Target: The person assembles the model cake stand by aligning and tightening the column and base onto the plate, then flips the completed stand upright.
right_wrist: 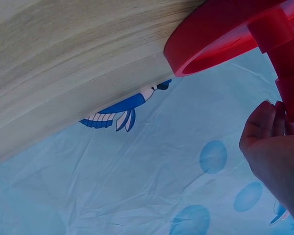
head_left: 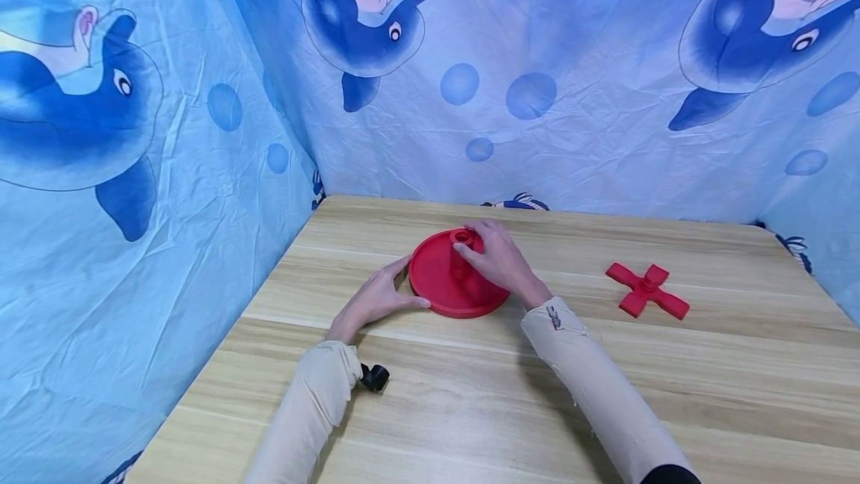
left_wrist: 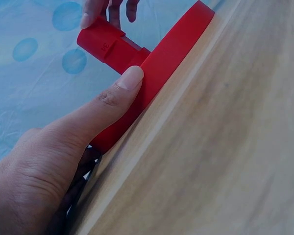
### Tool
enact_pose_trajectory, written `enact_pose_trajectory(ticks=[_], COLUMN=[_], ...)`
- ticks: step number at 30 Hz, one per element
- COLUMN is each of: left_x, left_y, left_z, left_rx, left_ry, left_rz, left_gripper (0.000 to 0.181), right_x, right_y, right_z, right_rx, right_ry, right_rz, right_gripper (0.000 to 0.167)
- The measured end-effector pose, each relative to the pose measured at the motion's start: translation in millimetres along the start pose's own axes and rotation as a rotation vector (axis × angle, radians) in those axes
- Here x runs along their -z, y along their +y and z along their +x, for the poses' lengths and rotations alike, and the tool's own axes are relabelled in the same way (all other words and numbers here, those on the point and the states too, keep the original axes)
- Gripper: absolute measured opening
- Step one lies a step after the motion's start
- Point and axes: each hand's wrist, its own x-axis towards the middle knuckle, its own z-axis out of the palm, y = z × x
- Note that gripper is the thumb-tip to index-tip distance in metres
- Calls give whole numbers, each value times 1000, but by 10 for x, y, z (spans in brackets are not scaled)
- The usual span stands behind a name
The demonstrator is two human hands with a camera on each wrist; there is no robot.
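Note:
A round red base [head_left: 430, 275] with a raised rim lies on the wooden table in the head view. From its middle stands an upright red tube [head_left: 460, 263] with a hollow top; the left wrist view shows it as a stepped tube [left_wrist: 115, 49]. My left hand [head_left: 376, 297] holds the base's rim at the left, its thumb [left_wrist: 100, 107] against the rim's side. At the tube's upper end, my right hand [head_left: 499, 256] grips it between thumb and fingers. The right wrist view shows those fingers [right_wrist: 264, 120] against the tube's end.
A red four-armed cross piece [head_left: 646, 287] with a raised hub lies to the right on the table [head_left: 430, 402]. A small black object [head_left: 375, 377] is beside the left wrist. Blue dolphin-print sheets [head_left: 416, 148] hang behind the table and at its sides.

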Motion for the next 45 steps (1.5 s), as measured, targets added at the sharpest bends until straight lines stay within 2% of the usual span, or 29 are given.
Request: enact_pose_trajectory(ticks=[3, 10, 17, 24, 32, 39, 45], left_x=[-2, -5, 4, 4, -12, -17, -15], left_y=[2, 7, 24, 13, -11, -29, -27], left_z=[3, 3, -18, -11, 4, 12, 6], left_rx=[1, 6, 24, 24, 18, 20, 22], left_ry=[2, 3, -1, -1, 2, 8, 6], left_rz=[-1, 8, 1, 2, -16, -14, -17], left_gripper=[113, 113, 113, 112, 114, 115, 115], right_x=[3, -3, -19, -14, -16, -8, -7], right_y=[1, 17, 12, 6, 13, 17, 20], right_z=[-4, -2, -1, 2, 3, -1, 5], right_rx=[-6, 36, 1, 26, -7, 32, 8], right_ry=[3, 14, 19, 14, 17, 18, 15], right_rz=[3, 15, 9, 13, 9, 18, 23], right_gripper=[53, 49, 53, 49, 55, 50, 53])
